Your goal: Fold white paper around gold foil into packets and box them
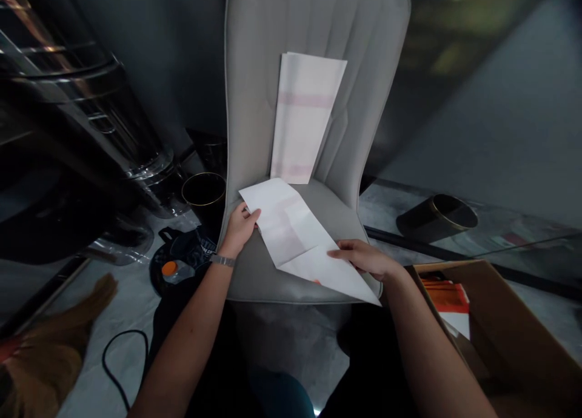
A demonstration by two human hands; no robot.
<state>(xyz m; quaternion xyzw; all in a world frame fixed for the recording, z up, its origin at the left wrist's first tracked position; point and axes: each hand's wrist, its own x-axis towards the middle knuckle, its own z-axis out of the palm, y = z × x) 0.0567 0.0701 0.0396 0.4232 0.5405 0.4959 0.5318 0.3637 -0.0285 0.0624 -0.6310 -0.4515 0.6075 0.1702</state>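
Note:
My left hand (239, 227) pinches the left edge of a white folded paper sheet (284, 215), thumb on top and fingers underneath. On its other side, my right hand (364, 257) grips the lower flap, which is turned at an angle over the rest. Faint pinkish bands and a small orange mark show on this paper. It is held over the seat of a grey padded chair (259, 278). Against the backrest leans a stack of similar white folded paper (309, 115) with pale pink stripes, standing upright.
On the right, a cardboard box (509, 309) holds orange-and-white pieces (450, 303). Black bins stand left (204, 203) and right (436, 218) of the chair. Lower left are a dark bag (200, 248), an orange-capped bottle (175, 269), a black cable (109, 357) and a broom (54, 357).

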